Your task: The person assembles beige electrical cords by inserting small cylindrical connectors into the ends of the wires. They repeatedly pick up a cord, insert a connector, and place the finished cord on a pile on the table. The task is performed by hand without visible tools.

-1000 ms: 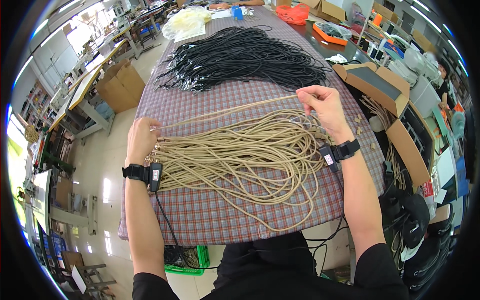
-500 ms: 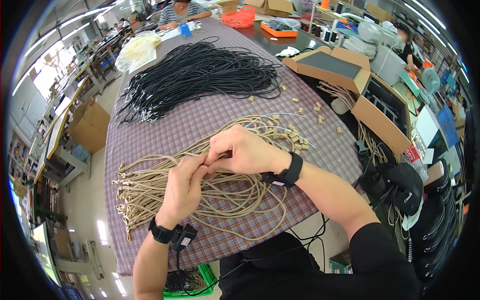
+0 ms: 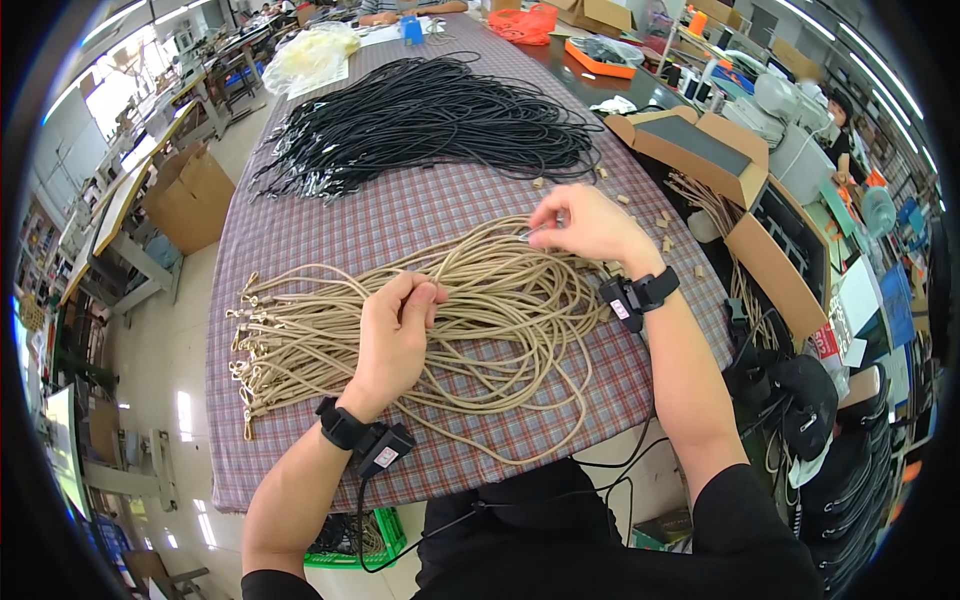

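A bundle of beige cords (image 3: 490, 350) lies across the checked cloth, its gold-coloured metal clips (image 3: 247, 425) gathered at the left end. Above the bundle's middle, my left hand (image 3: 395, 330) is closed, thumb and forefinger pinching what looks like a beige cord. Farther right, my right hand (image 3: 592, 228) is raised over the far side of the bundle. Its fingertips pinch a thin, pale wire-like piece (image 3: 524, 238), mostly hidden. Small beige cylindrical beads (image 3: 665, 219) lie scattered beyond this hand, and more are partly covered by the right wrist.
Black cords (image 3: 440, 120) with silver ends are heaped at the table's far side. A clear plastic bag (image 3: 310, 55) lies behind them. Open cardboard boxes (image 3: 775, 255) stand along the right edge. A green crate (image 3: 395, 540) sits below the front edge. Another person's arms (image 3: 410, 8) rest at the far end.
My hands, together over the cords before, have moved apart: the right went right and away, the left slightly right. The view has shifted, so the black cords sit higher in the picture.
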`<state>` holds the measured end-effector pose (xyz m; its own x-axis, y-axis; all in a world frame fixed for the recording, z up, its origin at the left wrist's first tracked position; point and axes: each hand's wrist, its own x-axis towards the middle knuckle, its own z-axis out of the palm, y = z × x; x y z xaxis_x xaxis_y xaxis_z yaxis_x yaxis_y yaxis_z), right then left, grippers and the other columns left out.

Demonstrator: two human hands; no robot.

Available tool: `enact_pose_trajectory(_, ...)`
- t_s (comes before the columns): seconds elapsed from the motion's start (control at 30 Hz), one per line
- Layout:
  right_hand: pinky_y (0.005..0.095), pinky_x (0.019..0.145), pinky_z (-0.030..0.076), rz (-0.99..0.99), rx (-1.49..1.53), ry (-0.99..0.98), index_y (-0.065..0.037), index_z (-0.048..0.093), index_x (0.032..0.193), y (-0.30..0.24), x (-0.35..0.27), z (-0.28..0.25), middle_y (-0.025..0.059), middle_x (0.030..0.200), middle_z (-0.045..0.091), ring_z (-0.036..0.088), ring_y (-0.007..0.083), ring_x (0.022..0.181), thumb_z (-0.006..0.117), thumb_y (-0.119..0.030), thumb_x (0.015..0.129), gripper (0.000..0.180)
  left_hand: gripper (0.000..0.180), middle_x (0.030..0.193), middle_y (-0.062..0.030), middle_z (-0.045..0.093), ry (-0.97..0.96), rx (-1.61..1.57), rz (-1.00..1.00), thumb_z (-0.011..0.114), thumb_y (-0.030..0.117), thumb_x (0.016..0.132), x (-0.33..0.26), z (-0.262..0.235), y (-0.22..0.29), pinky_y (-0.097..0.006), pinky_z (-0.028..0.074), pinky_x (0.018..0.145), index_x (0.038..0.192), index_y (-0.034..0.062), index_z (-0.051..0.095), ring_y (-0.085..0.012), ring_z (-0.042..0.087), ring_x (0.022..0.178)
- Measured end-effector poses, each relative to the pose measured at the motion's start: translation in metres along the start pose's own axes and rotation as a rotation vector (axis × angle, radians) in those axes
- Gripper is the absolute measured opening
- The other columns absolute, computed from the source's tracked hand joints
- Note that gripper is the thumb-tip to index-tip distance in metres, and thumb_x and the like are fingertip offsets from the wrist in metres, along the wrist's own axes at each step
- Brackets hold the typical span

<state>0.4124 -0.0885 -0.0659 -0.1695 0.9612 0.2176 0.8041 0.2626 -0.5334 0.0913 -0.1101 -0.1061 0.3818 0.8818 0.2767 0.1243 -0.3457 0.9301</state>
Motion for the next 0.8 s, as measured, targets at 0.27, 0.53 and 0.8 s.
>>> enact_pose_trajectory(0.27, 0.0366, 0.071, 0.052, 0.022, -0.067, 0.044, -0.004, 0.084, 0.094, 0.003, 0.003, 0.012, 0.006, 0.093, 0.075, 0.065, 0.0209, 0.076, 0.088, -0.019, 0.088, 0.017, 0.026, 0.073, 0.0038, 0.055, 0.053, -0.073, -0.064, 0.056, 0.016, 0.116, -0.001, -0.003, -0.001, -0.026, 0.036, 0.062, 0.104, -0.0015, 0.072, -0.005, 0.044, 0.068)
enact_pose_trajectory(0.53, 0.0279, 0.063, 0.045, -0.13, 0.4, 0.307, -0.006, 0.085, 0.1, -0.042, 0.004, 0.016, -0.0002, 0.098, 0.078, 0.056, 0.0086, 0.069, 0.086, -0.01, 0.093, 0.008, 0.026, 0.076, 0.0035, 0.043, 0.123, -0.789, -0.288, 0.046, 0.021, 0.121, 0.015, -0.029, -0.016, -0.032, 0.039, 0.074, 0.106, 0.0044, 0.058, -0.0121, 0.039, 0.071)
enact_pose_trajectory(0.8, 0.031, 0.084, 0.06, -0.339, 1.183, 0.233, 0.002, 0.08, 0.117, -0.048, 0.004, 0.027, 0.0199, 0.124, 0.079, 0.069, 0.0119, 0.088, 0.076, -0.009, 0.105, 0.017, 0.021, 0.074, 0.0051, 0.043, 0.072, -0.962, -0.449, 0.051, 0.02, 0.117, 0.02, -0.041, -0.015, -0.032, 0.041, 0.075, 0.105, 0.005, 0.06, -0.0113, 0.04, 0.07)
